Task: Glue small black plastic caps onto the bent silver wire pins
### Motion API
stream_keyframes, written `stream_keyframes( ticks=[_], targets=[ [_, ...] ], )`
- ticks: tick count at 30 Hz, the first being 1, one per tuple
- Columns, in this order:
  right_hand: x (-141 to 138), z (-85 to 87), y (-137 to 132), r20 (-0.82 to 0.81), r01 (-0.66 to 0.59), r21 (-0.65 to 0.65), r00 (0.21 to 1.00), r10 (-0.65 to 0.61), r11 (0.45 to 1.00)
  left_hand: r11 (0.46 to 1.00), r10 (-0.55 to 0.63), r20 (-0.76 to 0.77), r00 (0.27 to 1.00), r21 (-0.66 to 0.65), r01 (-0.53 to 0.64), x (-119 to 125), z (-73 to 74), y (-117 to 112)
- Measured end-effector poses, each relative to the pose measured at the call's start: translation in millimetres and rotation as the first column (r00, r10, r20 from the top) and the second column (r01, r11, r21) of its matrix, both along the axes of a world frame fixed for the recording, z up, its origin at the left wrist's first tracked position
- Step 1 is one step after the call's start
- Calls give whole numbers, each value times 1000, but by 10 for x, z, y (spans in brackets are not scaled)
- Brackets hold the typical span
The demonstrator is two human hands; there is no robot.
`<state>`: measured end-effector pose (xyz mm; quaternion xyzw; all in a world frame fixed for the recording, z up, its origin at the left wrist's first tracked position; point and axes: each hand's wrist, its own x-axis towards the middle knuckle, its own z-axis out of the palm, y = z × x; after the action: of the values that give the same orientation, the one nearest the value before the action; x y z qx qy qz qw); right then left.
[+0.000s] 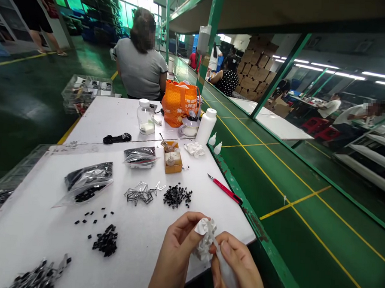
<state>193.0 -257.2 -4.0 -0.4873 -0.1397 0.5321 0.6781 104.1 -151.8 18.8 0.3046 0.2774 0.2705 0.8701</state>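
Note:
My left hand (175, 250) pinches a crumpled white cloth (205, 239) at the near edge of the white table (29, 234). My right hand (239, 269) grips a small white plastic dropper bottle (226, 270), whose tip pushes into the cloth. Just ahead of my hands lie a heap of small black parts (177, 195) and a tangle of bent metal wire clips (141, 193). A second black heap (106, 240) sits left of my left hand. A red utility knife (225, 189) rests near the right edge.
Further along stand a plastic bottle (206, 125), a glass jar (145, 119), a small wooden box (173, 158) and an orange bag (180, 102). Black-filled plastic bags (87, 182) lie left. A seated person (138, 66) is beyond the table, with green-edged workbenches right.

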Motion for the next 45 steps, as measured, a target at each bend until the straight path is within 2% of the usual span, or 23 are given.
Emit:
stream_keyframes(
  ticks=[9, 13, 15, 16, 19, 23, 28, 34, 40, 45],
  targets=[
    [-20, -14, 86, 40, -21, -44, 999, 23, 999, 990, 68, 51, 996, -129, -61, 38, -16, -89],
    [10, -71, 56, 46, -48, -73, 998, 52, 996, 983, 112, 73, 991, -154, -99, -23, 40, 9],
    [36, -89, 7, 33, -47, -83, 998, 50, 995, 983, 175, 65, 983, -76, -170, -76, 88, 102],
    [46, -89, -19, 22, -28, -81, 999, 30, 996, 979, 205, 36, 978, 13, -206, -98, 108, 143],
    [49, -38, -62, 1, 38, -51, 999, -38, 998, 950, 233, -79, 969, 230, -210, -117, 130, 192],
    [1, 61, -8, 31, -9, -12, 999, 10, 1000, 945, 209, -118, 971, 280, -169, -54, 104, 118],
    [-13, 20, 44, 32, -47, -8, 998, 47, 999, 961, 161, -103, 982, 241, -132, -44, 74, 55],
    [-3, 5, 11, 4, -55, 25, 998, 55, 998, 991, 57, -60, 997, 121, -49, -102, 16, 25],
    [23, 39, -7, -10, -72, -48, 997, 72, 996, 990, 95, -7, 995, 104, -94, -92, 17, 71],
    [33, -23, -9, 56, -74, -139, 995, 82, 988, 993, 107, 19, 994, 36, -108, -47, -86, -2]
  ],
)
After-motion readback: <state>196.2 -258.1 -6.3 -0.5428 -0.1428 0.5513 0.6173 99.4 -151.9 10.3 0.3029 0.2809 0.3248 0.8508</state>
